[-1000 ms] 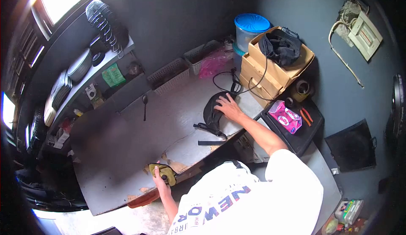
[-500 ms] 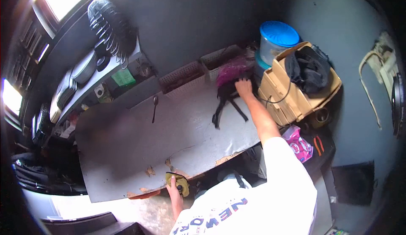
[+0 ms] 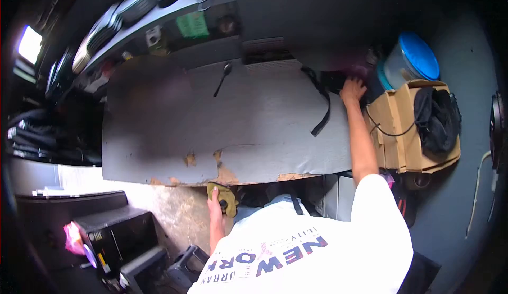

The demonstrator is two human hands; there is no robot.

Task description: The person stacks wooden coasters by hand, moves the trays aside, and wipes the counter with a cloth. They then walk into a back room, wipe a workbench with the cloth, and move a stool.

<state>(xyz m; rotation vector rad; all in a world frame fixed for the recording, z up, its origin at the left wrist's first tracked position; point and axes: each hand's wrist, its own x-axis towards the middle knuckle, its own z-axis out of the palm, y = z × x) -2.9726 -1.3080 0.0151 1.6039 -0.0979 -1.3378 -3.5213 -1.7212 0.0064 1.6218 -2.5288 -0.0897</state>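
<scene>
My left hand (image 3: 215, 205) is closed around an olive-green cloth item (image 3: 226, 200) with a round black part, perhaps a small pouch. It is just off the table's (image 3: 238, 130) chipped front edge. At the back right, my right hand (image 3: 353, 90) reaches over the tabletop, fingers apart. Beside it lies a dark item (image 3: 333, 80) with a long black strap (image 3: 324, 109) trailing toward me. Whether the fingertips touch the dark item cannot be made out. A dark spoon (image 3: 223, 80) lies near the table's back edge.
Right of my arm stands a cardboard box (image 3: 410, 119) with black cloth (image 3: 436, 119) on top and a cable. Behind it is a clear tub with a blue lid (image 3: 419, 56). A shelf (image 3: 159, 19) with plates runs along the back left. Below left sits a black cabinet (image 3: 116, 238).
My view has turned, so the table sits higher in the picture. My right hand has shifted off the black straps toward the box side. The left hand still holds the olive cloth item.
</scene>
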